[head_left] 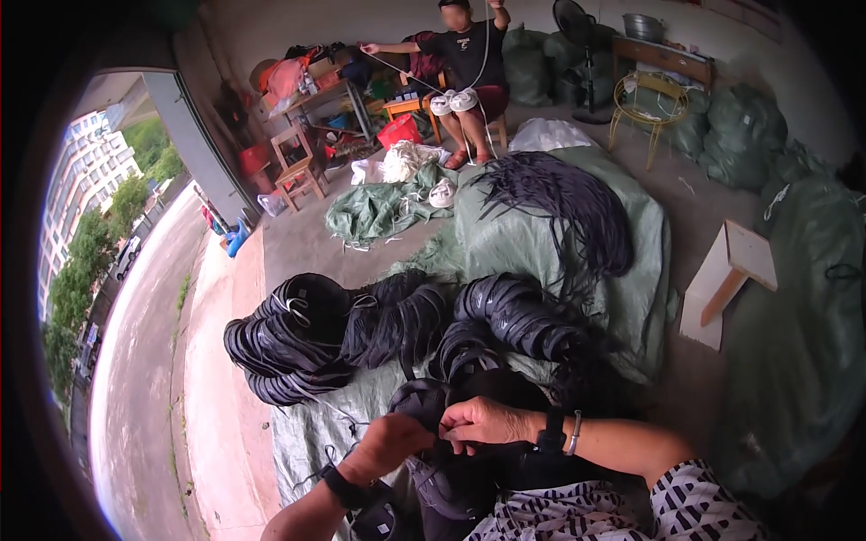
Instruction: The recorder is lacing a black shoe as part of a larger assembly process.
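Note:
My left hand point(398, 442) and my right hand point(488, 422) are close together over my lap, at a dark shoe point(446, 487). The fingers of both hands are pinched, and what is between the fingertips is too small and dark to make out. Another black shoe part point(420, 398) shows just beyond my fingers. In front of me, long curved rows of nested black shoes point(293, 338) lie on a green woven sheet point(307, 451). A pale lace point(329, 408) trails from the rows on the left. Farther off is a heap of loose black laces point(586, 212).
A co-worker point(469, 54) sits opposite, stretching a long pale cord, with white shoes point(454, 101) on the lap. A wooden chair point(296, 167), a yellow wire-framed stool point(648, 108), a small wooden bench point(726, 279) and bulging green sacks point(744, 135) stand around. A roadside opening is at left.

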The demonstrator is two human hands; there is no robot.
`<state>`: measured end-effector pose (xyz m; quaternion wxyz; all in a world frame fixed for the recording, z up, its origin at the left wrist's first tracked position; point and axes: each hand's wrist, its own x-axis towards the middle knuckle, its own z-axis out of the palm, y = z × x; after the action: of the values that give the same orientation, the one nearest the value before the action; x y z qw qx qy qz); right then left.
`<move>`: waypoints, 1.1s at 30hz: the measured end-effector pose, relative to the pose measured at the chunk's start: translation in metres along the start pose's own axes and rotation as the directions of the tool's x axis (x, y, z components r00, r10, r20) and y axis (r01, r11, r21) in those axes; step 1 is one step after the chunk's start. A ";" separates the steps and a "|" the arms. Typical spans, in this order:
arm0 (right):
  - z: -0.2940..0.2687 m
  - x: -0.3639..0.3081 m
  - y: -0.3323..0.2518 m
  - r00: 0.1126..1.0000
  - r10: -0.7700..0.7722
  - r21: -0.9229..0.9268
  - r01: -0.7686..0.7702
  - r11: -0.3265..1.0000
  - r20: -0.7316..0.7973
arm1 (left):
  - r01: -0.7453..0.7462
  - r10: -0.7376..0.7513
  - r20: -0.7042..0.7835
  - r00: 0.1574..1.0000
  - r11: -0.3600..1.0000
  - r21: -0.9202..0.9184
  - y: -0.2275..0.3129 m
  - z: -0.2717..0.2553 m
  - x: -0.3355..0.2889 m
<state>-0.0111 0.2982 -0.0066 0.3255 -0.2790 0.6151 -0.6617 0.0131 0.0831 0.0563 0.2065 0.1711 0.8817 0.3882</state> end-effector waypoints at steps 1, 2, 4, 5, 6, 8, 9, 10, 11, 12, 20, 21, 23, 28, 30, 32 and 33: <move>0.000 0.000 -0.003 0.993 0.119 -0.014 -0.119 0.993 0.003 | 0.070 -0.114 -0.066 0.991 0.880 -0.470 -0.002 -0.002 -0.002; 0.001 0.001 -0.007 0.999 0.042 0.031 -0.043 0.999 0.018 | 0.078 -0.137 -0.082 0.987 0.862 -0.502 -0.004 -0.002 -0.001; 0.004 0.005 -0.014 0.982 0.185 0.101 -0.182 0.978 -0.027 | 0.013 -0.115 -0.146 0.983 0.826 -0.564 -0.008 0.003 -0.002; 0.007 0.007 -0.016 0.991 0.137 0.132 -0.136 0.982 0.003 | -0.034 -0.081 -0.168 0.982 0.811 -0.585 -0.009 0.009 -0.002; 0.010 0.010 -0.018 0.993 0.115 0.178 -0.114 0.977 0.004 | -0.071 -0.061 -0.204 0.977 0.808 -0.585 -0.011 0.012 -0.003; 0.015 0.013 -0.019 0.999 0.027 0.322 -0.038 0.946 0.039 | -0.138 -0.041 -0.281 0.959 0.797 -0.587 -0.014 0.017 -0.004; 0.018 0.015 -0.019 0.998 0.061 0.302 -0.067 0.951 0.029 | -0.195 -0.020 -0.342 0.939 0.791 -0.580 -0.015 0.018 -0.005; 0.018 0.014 -0.019 0.994 0.088 0.335 -0.106 0.936 0.069 | -0.184 -0.041 -0.343 0.939 0.781 -0.597 -0.016 0.019 -0.006; 0.019 0.014 -0.019 0.981 0.173 0.347 -0.193 0.918 0.088 | -0.190 -0.043 -0.353 0.935 0.778 -0.599 -0.017 0.019 -0.006; 0.021 0.014 -0.021 0.976 0.199 0.318 -0.218 0.923 0.090 | -0.197 -0.037 -0.349 0.936 0.769 -0.609 -0.017 0.019 -0.006; 0.042 -0.011 -0.095 0.969 -0.237 0.268 0.211 0.940 0.071 | -0.248 0.097 -0.260 0.961 0.723 -0.645 -0.012 0.025 -0.005; 0.042 -0.018 -0.107 0.951 -0.304 0.251 0.282 0.926 0.057 | -0.233 0.177 -0.152 0.972 0.781 -0.580 -0.007 0.023 -0.008; 0.041 -0.018 -0.127 0.940 -0.340 0.120 0.335 0.934 0.020 | -0.255 0.321 -0.017 0.947 0.718 -0.648 0.004 0.019 -0.015; 0.028 -0.012 -0.123 0.987 -0.141 0.287 0.157 0.945 -0.077 | -0.176 0.024 -0.198 0.980 0.568 -0.804 0.014 0.028 -0.028; 0.007 -0.023 -0.097 0.968 -0.165 0.420 0.232 0.877 -0.189 | -0.233 -0.163 -0.383 0.909 0.561 -0.794 -0.015 0.023 -0.030; -0.041 -0.039 -0.067 0.912 -0.063 0.462 0.264 0.846 -0.406 | -0.404 -0.313 -0.576 0.755 0.470 -0.784 -0.068 0.003 -0.038; -0.075 -0.053 -0.053 0.857 -0.046 0.455 0.317 0.832 -0.513 | -0.492 -0.389 -0.616 0.685 0.377 -0.785 -0.100 -0.014 -0.051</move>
<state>-0.0402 0.3882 0.0411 0.1592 -0.0652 0.4419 -0.8804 0.0360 -0.0125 0.0012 -0.1164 -0.1128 0.5024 0.8493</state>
